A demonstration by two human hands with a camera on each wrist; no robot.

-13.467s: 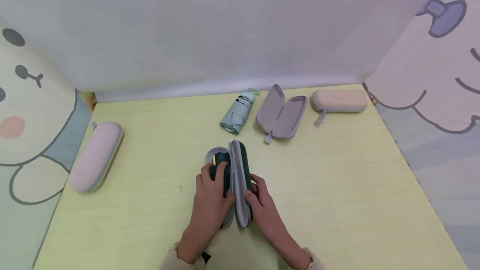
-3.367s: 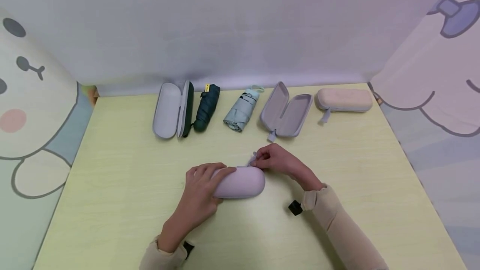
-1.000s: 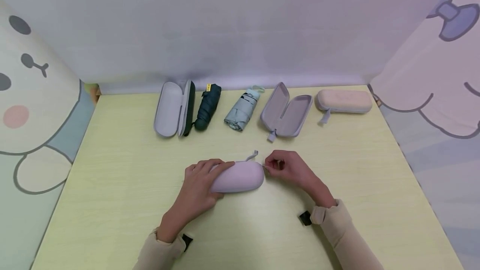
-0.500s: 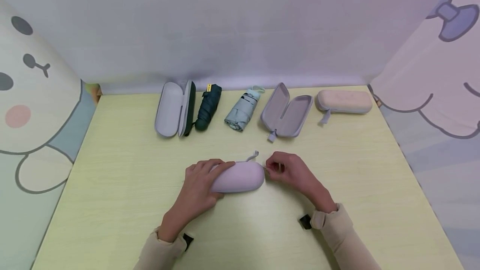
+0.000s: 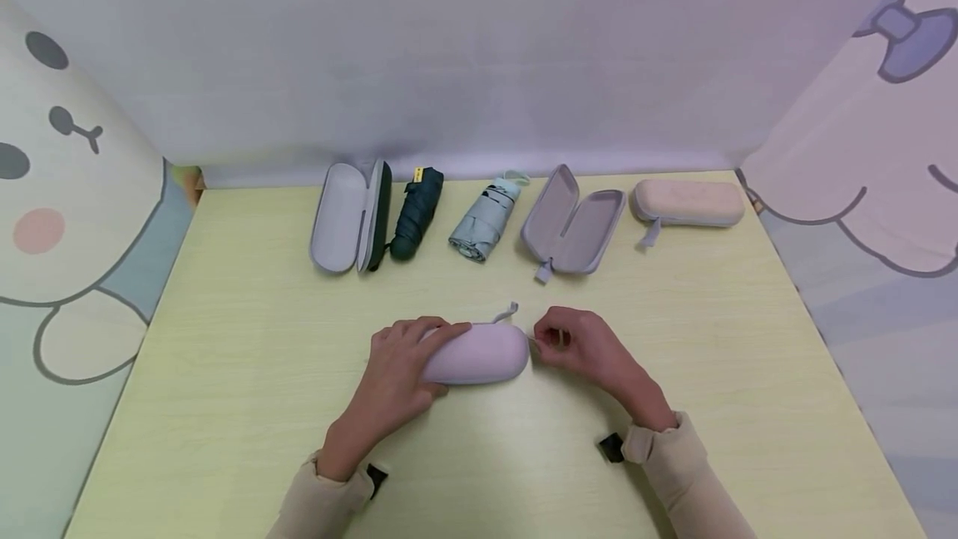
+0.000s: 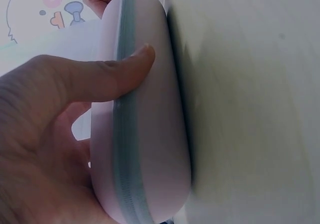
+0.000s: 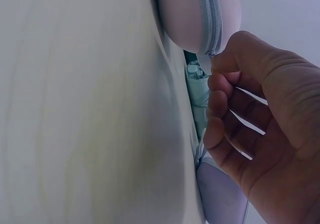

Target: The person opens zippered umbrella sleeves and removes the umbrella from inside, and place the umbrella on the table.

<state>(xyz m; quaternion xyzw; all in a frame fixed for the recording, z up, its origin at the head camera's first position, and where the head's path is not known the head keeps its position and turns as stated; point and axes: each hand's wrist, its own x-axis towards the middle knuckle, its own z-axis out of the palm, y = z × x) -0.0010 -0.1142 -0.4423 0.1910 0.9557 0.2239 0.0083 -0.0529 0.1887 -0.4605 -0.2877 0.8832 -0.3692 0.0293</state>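
A pale pink zip case lies lengthwise near the middle of the table. My left hand grips its left part, fingers over the top; in the left wrist view the thumb presses its side across the grey-green zip band. At the case's right end, my right hand pinches the small zip pull between thumb and forefinger; the fingertips mostly hide it in the right wrist view. The zip looks closed along the stretches that show. A grey strap loop sticks out from the far side.
Along the back of the table lie an opened dark green case, a folded dark green umbrella, a folded light blue umbrella, an opened grey-lilac case and a closed peach case. Cloth hangs behind and at both sides.
The dark green umbrella left its case and both went to the back. The pink case came from the left edge to the middle. My right hand moved from the strap to the right end.
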